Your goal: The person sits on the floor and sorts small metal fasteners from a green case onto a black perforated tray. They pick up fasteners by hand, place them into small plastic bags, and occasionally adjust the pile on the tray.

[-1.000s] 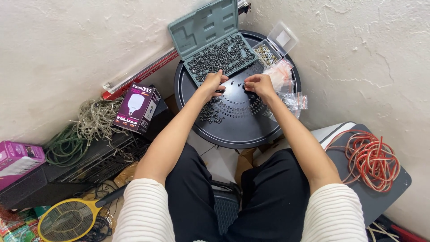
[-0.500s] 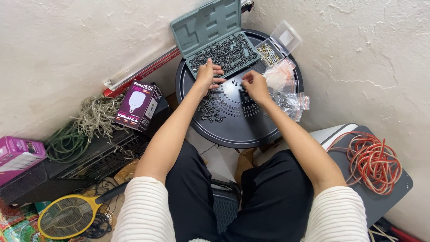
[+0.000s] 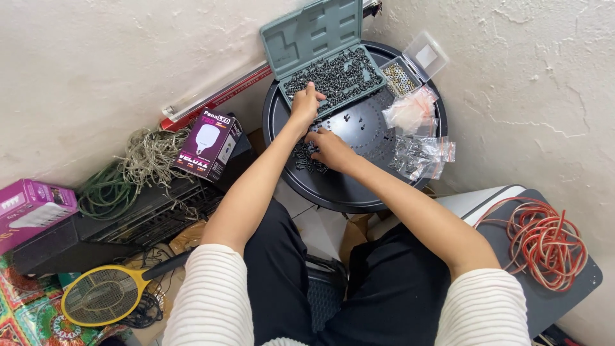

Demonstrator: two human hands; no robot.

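A round black tray (image 3: 378, 192) stands in front of me. On it lies an open grey-green case (image 3: 320, 38) filled with small dark screws (image 3: 346, 70). My left hand (image 3: 303, 102) reaches into the near edge of the case, fingers down among the screws. My right hand (image 3: 328, 148) rests on a pile of loose dark screws (image 3: 306, 160) on the tray, fingers curled over them. Whether either hand pinches a screw is hidden.
Clear plastic bags (image 3: 419, 154) and a small clear box (image 3: 410, 67) sit on the tray's right. A bulb box (image 3: 208, 144), tangled cords (image 3: 138, 166), a purple box (image 3: 29, 211) and a yellow racket swatter (image 3: 106, 295) lie left. Red coiled wire (image 3: 544, 243) lies right.
My left hand has moved up from the tray into the case. My right hand has shifted left onto the pile of loose screws.
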